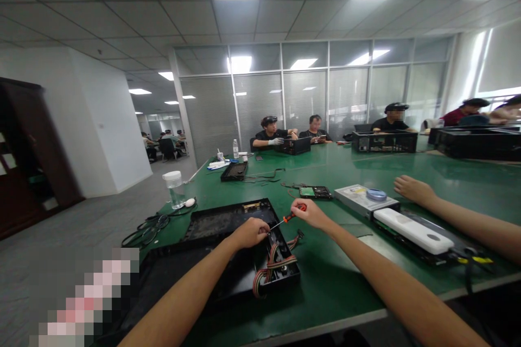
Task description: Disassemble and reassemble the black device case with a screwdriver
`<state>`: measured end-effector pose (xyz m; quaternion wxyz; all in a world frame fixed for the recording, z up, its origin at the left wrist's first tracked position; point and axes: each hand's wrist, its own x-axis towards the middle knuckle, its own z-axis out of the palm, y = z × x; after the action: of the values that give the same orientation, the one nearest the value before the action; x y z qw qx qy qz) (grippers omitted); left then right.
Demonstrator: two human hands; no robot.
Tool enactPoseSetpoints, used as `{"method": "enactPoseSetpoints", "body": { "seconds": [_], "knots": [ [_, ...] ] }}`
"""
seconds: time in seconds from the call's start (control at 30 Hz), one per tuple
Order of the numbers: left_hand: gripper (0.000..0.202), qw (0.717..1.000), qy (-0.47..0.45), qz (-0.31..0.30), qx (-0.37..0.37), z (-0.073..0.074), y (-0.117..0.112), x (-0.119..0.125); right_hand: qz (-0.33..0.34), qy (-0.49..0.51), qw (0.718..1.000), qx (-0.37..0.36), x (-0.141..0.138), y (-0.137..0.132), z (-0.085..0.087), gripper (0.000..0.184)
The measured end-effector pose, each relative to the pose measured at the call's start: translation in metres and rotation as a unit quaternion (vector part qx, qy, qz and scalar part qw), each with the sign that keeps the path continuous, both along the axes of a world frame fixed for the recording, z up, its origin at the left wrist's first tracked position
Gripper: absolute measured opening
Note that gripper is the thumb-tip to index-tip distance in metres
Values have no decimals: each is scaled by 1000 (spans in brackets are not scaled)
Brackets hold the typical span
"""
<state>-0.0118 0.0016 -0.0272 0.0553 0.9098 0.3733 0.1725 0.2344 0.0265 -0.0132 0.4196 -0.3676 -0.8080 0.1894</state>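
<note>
My right hand [310,213] grips a screwdriver [288,217] by its orange-and-black handle. The metal shaft points left and down toward the fingertips of my left hand [253,232]. Those fingers are pinched together by the shaft's tip, at the inner right side of a black metal computer case [228,276]; whatever they hold is hidden. Inside the case's right end, a bundle of striped multicoloured wires [273,267] loops over the edge. Behind it lies a black panel [228,220] with a small brass-coloured piece near its far edge.
A co-worker's hand [411,188] rests at right, beyond a silver drive unit [364,198] bearing a blue tape roll [376,194] and a long white case [413,230]. A hard drive [315,192] lies ahead. A clear jar [175,188] and black cables [148,226] are left. People sit opposite.
</note>
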Motion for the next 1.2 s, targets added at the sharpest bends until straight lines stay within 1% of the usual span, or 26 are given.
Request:
{"method": "enactPoseSetpoints", "body": {
  "seconds": [0.3,0.53,0.7,0.83,0.97,1.07,1.13,1.2],
  "knots": [
    [17,1000,8,0,8,2,-2,1,-11,-58,997,53,0,-9,8,20],
    [17,1000,14,-2,26,2,-4,1,-15,-120,990,69,-5,-30,29,23],
    [18,999,20,12,25,2,-6,3,-34,-195,975,103,-12,-41,46,25],
    [18,1000,19,15,16,4,-9,3,-61,-284,948,128,-28,-44,65,34],
    [17,1000,13,19,14,4,-9,3,-103,-368,914,136,-55,-45,88,46],
    [18,1000,3,20,1,2,-7,3,-85,-390,906,143,-73,-44,100,37],
    [19,1000,-1,19,-7,1,-5,3,-69,-396,903,151,-79,-45,104,29],
    [19,1000,1,21,-10,0,-4,2,-66,-399,900,160,-81,-45,104,26]
  ]
}}
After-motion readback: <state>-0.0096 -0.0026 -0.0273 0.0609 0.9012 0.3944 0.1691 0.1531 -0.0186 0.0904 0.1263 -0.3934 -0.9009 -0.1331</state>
